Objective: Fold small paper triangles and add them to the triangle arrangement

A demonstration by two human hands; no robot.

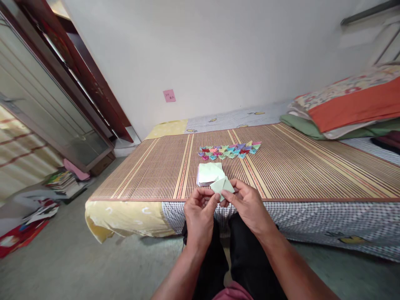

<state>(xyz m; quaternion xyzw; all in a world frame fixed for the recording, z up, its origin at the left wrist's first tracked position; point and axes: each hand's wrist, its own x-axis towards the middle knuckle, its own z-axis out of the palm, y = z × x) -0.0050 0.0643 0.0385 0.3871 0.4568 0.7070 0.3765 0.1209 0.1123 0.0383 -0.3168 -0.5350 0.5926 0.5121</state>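
Observation:
A pale green folded paper (222, 186) is held up between both hands above the bed's near edge. My left hand (200, 206) pinches its left corner between thumb and fingers. On the other side, my right hand (245, 202) grips the right part, its thumb pressed on the front face. Just behind lies a stack of square paper sheets (208, 171), pale green on top, partly covered by the folded piece. Farther back, several small folded paper shapes (231, 151) in many colours stand in rows.
A striped bamboo mat (150, 171) covers the bed, over a checked and yellow sheet (131, 214). Folded bedding (353, 106) is piled at the right. A pink note (169, 96) is on the wall. Books (62, 181) lie at the left near the floor.

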